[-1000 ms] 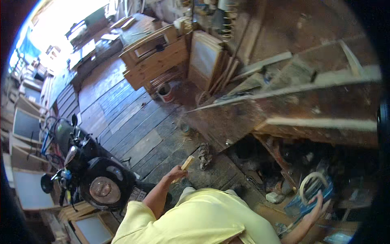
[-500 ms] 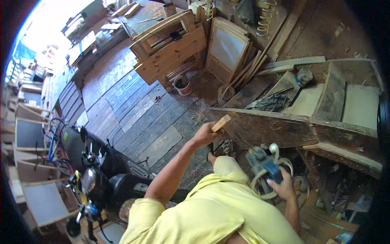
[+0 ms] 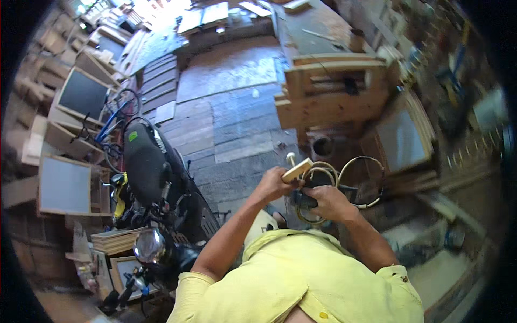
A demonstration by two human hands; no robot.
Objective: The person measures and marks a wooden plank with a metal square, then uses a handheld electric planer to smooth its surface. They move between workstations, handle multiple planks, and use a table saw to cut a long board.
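Nearest, right of one black motorcycle with a round chrome headlamp (image 3: 146,153), one yellow cloth shirt (image 3: 301,269), cut off by the lower edge. Also right of the motorcycle, two bare hands close together: one left hand (image 3: 276,185) clamped on one rectangular block of pale wood (image 3: 297,170), one right hand (image 3: 331,203) closed around one dark, bulky power tool (image 3: 302,199), largely covered by fingers. Contact between hands, or between block and tool, impossible to tell. Around the tool, at least three loops of cream flexible cord (image 3: 366,158), ends lost from sight. Left of the motorcycle, one framed pale panel (image 3: 65,184), then, farther, one blue bicycle (image 3: 107,128), partly hidden, and one framed dark panel (image 3: 84,94). Beyond and right of the motorcycle, one dark round bucket (image 3: 322,145), blurred, contents unreadable; past that, one brown wooden piece with a long opening (image 3: 328,102). Farthest right of the motorcycle, one cluttered workbench (image 3: 318,32), cut off above; straight beyond, details washed out by glare.
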